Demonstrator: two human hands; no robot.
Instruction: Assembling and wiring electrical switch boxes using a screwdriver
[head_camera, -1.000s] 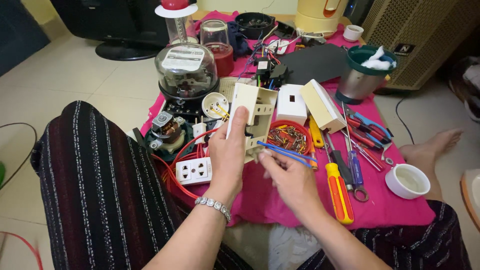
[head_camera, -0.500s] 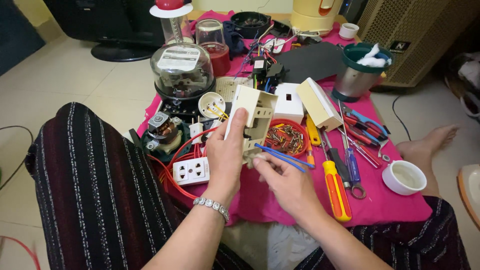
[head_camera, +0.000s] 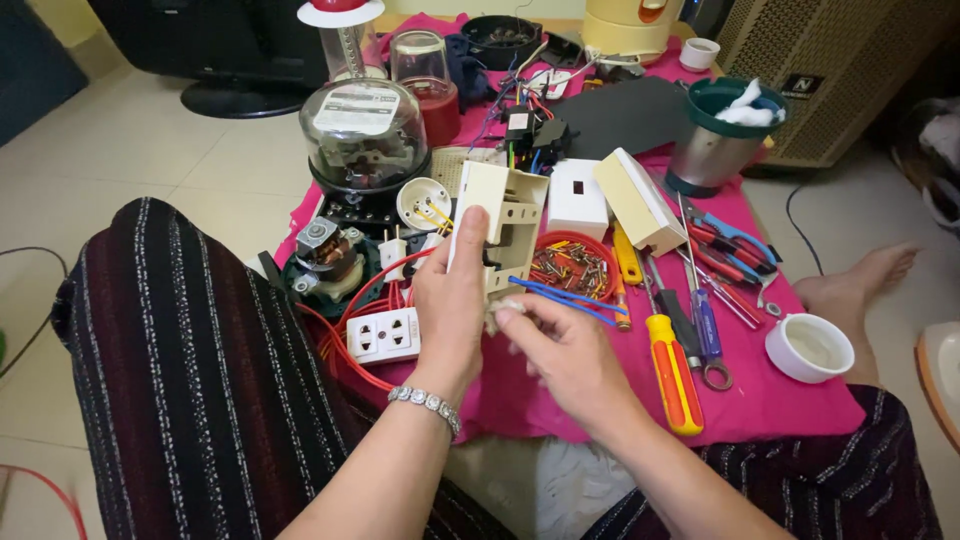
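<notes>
The right hand (head_camera: 565, 355) pinches blue wires (head_camera: 565, 297) at the lower edge of a cream box (head_camera: 505, 225). The left hand (head_camera: 452, 300) is closed around that box, holding it upright above the pink surface (head_camera: 760, 400). Just left lies a white socket (head_camera: 383, 335) with red wires (head_camera: 345, 345). Right of the hands lie screwdrivers (head_camera: 675, 370). Behind the box sits a red dish of screws (head_camera: 572, 265); farther back, a glass-domed meter (head_camera: 363, 135).

— Any labels or screens here?

— A pale paper label (head_camera: 357, 108) sits inside the glass dome of the meter, upper left of centre. A small dark rectangular badge (head_camera: 803, 85) is on the beige grille at the upper right.

— Packages?

— A white box (head_camera: 578, 199) and a cream box (head_camera: 637, 201) stand side by side at upper centre, just beside each other.
</notes>
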